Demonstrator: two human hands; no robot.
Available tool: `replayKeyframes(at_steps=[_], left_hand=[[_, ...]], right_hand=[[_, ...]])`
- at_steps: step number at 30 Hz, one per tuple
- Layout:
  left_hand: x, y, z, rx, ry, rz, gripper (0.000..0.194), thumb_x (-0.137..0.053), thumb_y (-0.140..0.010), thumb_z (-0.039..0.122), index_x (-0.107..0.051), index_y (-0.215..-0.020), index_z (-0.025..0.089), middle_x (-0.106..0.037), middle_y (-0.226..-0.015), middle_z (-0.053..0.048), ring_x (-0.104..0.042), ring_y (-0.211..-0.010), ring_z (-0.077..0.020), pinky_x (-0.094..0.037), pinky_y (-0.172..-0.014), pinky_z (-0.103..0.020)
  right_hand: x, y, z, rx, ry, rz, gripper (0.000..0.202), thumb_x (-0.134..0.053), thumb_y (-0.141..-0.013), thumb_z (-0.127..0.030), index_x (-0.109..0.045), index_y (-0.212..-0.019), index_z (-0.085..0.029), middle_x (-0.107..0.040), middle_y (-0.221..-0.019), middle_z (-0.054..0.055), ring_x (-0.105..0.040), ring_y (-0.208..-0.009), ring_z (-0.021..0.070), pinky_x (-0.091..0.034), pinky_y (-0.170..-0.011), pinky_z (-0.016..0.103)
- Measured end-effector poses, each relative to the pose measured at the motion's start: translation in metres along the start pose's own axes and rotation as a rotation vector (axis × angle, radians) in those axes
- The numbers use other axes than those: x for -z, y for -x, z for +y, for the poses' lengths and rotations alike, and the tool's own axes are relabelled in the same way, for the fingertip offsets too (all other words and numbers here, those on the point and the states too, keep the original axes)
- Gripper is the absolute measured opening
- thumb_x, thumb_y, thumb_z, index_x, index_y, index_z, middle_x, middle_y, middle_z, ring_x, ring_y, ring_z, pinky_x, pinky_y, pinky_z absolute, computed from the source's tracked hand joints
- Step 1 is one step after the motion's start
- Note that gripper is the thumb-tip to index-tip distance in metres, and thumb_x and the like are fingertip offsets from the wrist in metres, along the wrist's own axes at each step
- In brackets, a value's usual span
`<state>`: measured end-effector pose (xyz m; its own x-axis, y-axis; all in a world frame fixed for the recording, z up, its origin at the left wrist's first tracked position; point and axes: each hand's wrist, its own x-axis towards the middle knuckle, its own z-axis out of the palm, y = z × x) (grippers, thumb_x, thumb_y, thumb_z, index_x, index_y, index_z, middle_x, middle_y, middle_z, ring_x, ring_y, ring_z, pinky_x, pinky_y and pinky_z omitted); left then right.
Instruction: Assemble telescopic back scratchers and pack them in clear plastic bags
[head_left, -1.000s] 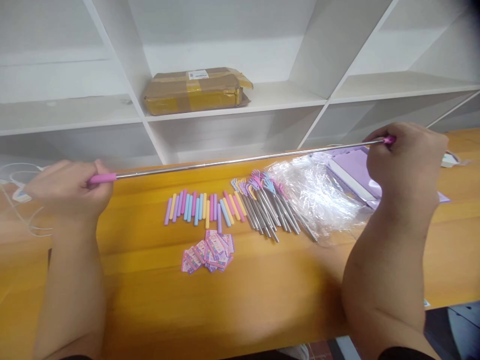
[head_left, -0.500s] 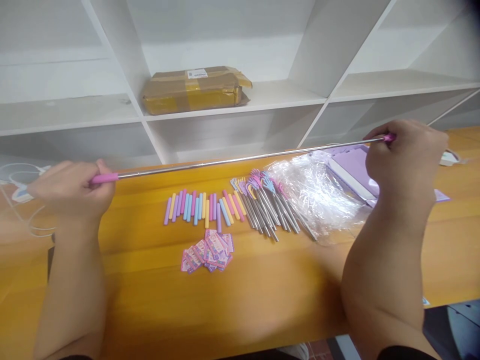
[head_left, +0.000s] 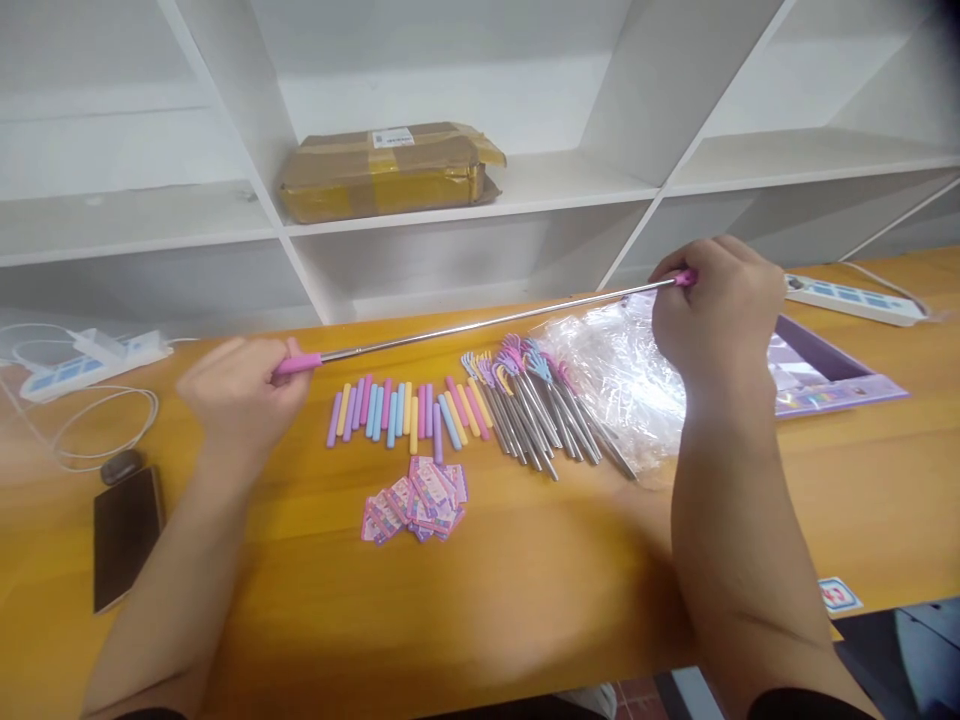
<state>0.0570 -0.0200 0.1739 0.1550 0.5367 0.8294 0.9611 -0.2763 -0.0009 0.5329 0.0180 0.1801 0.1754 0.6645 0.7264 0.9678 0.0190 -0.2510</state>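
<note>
Metal rod (head_left: 480, 322) — thin, shiny, pink at both ends — is up above the table (head_left: 525, 620), beyond the card pile (head_left: 415, 500), stretching from its left to its right, right end higher. Left hand (head_left: 244, 385) is closed round the pink handle (head_left: 300, 364), left of and beyond the card pile, slightly blurred. Right hand (head_left: 720, 300) is a fist gripping the other end, pink tip (head_left: 685, 278) showing — well right of and beyond the card pile. Directly behind the card pile: coloured tubes (head_left: 414, 425) side by side, purple, yellow, blue, pink. Behind and right of it: scratchers (head_left: 536, 410) in a heap, metal stems, little hand-shaped heads facing away. Further right: crumpled clear plastic (head_left: 622, 370), then a purple tray (head_left: 855, 390), partly hidden by the right arm. Left of the card pile: dark phone (head_left: 127, 540), small dark case (head_left: 122, 466) at its far end, white power strip (head_left: 142, 352) beyond. Far behind the card pile: taped cardboard box (head_left: 382, 180) on a white shelf (head_left: 585, 180). Small sticker (head_left: 838, 594) nearer, well right of it.
</note>
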Motion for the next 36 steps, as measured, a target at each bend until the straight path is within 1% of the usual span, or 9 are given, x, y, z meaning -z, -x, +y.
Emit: replayKeyframes(at_steps=[6,9,12,16,20,23,27,31,36], left_hand=[[0.012,-0.005,0.005,0.005,-0.042,0.009,0.052,-0.067,-0.086,0.019,-0.025,-0.055,0.022,-0.023,-0.052,0.003,-0.023,-0.054,-0.0140,-0.020,-0.056,-0.035],[0.015,-0.005,0.007,-0.037,-0.048,0.054,0.052,-0.067,-0.083,0.017,-0.024,-0.055,0.022,-0.021,-0.053,0.003,-0.020,-0.054,-0.0142,-0.019,-0.054,-0.034],[0.017,-0.003,0.013,-0.069,-0.046,0.068,0.049,-0.068,-0.081,0.018,-0.027,-0.055,0.023,-0.025,-0.052,0.003,-0.023,-0.053,-0.0152,-0.018,-0.052,-0.033],[0.016,0.008,0.039,-0.018,-0.045,-0.056,0.046,-0.069,-0.088,0.028,-0.035,-0.056,0.024,-0.038,-0.051,0.001,-0.037,-0.053,-0.0177,-0.020,-0.053,-0.035],[0.005,0.035,0.078,-0.046,0.113,-0.234,0.031,-0.065,-0.096,0.031,-0.055,-0.068,0.026,-0.060,-0.058,-0.002,-0.056,-0.059,-0.0205,-0.026,-0.054,-0.036],[-0.006,0.059,0.095,-0.070,0.225,-0.396,0.025,-0.060,-0.100,0.029,-0.060,-0.076,0.025,-0.066,-0.061,-0.001,-0.059,-0.056,-0.0187,-0.029,-0.054,-0.034],[-0.017,0.075,0.091,0.000,0.249,-0.496,0.028,-0.059,-0.098,0.030,-0.056,-0.071,0.025,-0.058,-0.053,0.000,-0.050,-0.047,-0.0175,-0.023,-0.052,-0.032],[-0.021,0.072,0.081,0.013,0.254,-0.536,0.030,-0.059,-0.099,0.034,-0.056,-0.071,0.025,-0.057,-0.054,0.000,-0.049,-0.048,-0.0172,-0.025,-0.053,-0.031],[-0.022,0.069,0.083,0.048,0.200,-0.618,0.035,-0.059,-0.102,0.042,-0.058,-0.072,0.023,-0.059,-0.057,0.000,-0.048,-0.050,-0.0159,-0.026,-0.055,-0.030]], right_hand=[[0.005,0.002,-0.005,0.006,-0.001,0.009,0.018,-0.050,-0.081,-0.015,-0.068,-0.081,-0.020,-0.070,-0.088,0.009,-0.058,-0.077,0.0218,-0.033,-0.068,0.035],[0.006,0.003,-0.012,0.021,-0.013,-0.007,0.017,-0.050,-0.082,-0.015,-0.067,-0.081,-0.021,-0.070,-0.089,0.010,-0.058,-0.078,0.0225,-0.033,-0.067,0.035],[0.003,0.006,-0.025,0.057,-0.035,-0.044,0.016,-0.050,-0.085,-0.017,-0.065,-0.082,-0.022,-0.069,-0.091,0.010,-0.059,-0.080,0.0234,-0.032,-0.067,0.035],[-0.007,0.024,-0.061,0.101,-0.074,-0.123,0.016,-0.051,-0.090,-0.018,-0.065,-0.087,-0.025,-0.067,-0.096,0.009,-0.061,-0.084,0.0251,-0.032,-0.067,0.034],[-0.021,0.067,-0.115,0.205,-0.120,-0.276,0.018,-0.052,-0.095,-0.019,-0.068,-0.094,-0.027,-0.067,-0.100,0.008,-0.057,-0.077,0.0236,-0.029,-0.062,0.033],[-0.027,0.100,-0.146,0.347,-0.174,-0.325,0.016,-0.054,-0.099,-0.023,-0.067,-0.093,-0.027,-0.066,-0.096,0.008,-0.056,-0.074,0.0238,-0.026,-0.060,0.033],[-0.024,0.116,-0.157,0.437,-0.183,-0.312,0.021,-0.049,-0.101,-0.021,-0.067,-0.092,-0.027,-0.065,-0.094,0.007,-0.054,-0.074,0.0230,-0.025,-0.060,0.034],[-0.020,0.110,-0.157,0.415,-0.172,-0.419,0.019,-0.052,-0.099,-0.019,-0.070,-0.098,-0.026,-0.066,-0.098,0.009,-0.052,-0.075,0.0229,-0.024,-0.063,0.035],[-0.025,0.108,-0.160,0.434,-0.111,-0.539,0.023,-0.049,-0.103,-0.021,-0.071,-0.109,-0.019,-0.067,-0.103,0.013,-0.055,-0.080,0.0236,-0.024,-0.064,0.035]])
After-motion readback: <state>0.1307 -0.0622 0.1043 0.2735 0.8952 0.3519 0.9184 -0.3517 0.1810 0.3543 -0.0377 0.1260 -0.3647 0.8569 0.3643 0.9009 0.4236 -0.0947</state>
